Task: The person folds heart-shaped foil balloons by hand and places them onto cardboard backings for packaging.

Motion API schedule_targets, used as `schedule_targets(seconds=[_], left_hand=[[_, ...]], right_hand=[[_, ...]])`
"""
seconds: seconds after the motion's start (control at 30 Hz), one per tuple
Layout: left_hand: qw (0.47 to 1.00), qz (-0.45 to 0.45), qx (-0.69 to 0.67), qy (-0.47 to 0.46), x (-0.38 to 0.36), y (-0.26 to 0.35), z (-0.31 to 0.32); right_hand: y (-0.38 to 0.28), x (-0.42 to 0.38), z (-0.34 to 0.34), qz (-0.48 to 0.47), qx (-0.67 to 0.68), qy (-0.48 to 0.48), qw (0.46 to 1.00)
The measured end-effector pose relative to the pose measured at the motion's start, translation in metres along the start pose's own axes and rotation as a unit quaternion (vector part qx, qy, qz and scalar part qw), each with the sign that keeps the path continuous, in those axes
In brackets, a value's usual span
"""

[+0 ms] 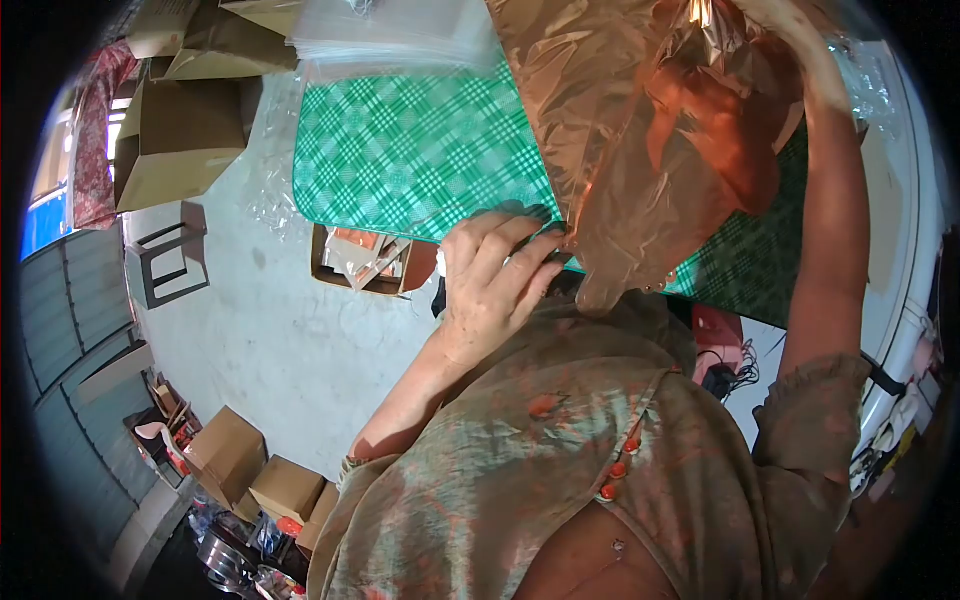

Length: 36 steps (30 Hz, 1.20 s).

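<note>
My left hand [500,265] is at the near edge of a green checked tablecloth [420,150]. Its fingers are bent, and the thumb and fingertips come together at the left edge of a shiny copper-coloured film bag [670,170], closed on that edge. The crumpled film spreads over the right part of the cloth, and its lower corner hangs down against my shirt. On the right my forearm reaches up along the film, and my right hand [785,15] lies at the top edge of the view beside the film's bright folds. Its fingers are hidden.
A stack of clear plastic bags [395,35] lies at the back of the table. An opened carton [350,260] with packets sits below the table's near edge. Cardboard boxes [190,130] stand at the upper left, with a grey stool [168,265] on the floor and more boxes [225,455] lower left.
</note>
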State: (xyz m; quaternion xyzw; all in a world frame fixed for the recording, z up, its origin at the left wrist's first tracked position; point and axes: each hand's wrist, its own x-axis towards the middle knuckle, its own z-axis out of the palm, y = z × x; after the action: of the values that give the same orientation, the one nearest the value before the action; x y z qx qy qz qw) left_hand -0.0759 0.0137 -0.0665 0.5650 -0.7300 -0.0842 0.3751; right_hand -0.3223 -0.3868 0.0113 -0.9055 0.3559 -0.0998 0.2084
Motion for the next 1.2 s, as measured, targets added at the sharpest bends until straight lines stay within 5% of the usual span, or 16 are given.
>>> schedule_targets(seconds=[1.2], left_hand=[[1.0,0.017,0.019,-0.01,0.001,-0.005,0.009]], right_hand=[[-0.014,0.014,0.009,-0.056,-0.084,0.009,0.995]])
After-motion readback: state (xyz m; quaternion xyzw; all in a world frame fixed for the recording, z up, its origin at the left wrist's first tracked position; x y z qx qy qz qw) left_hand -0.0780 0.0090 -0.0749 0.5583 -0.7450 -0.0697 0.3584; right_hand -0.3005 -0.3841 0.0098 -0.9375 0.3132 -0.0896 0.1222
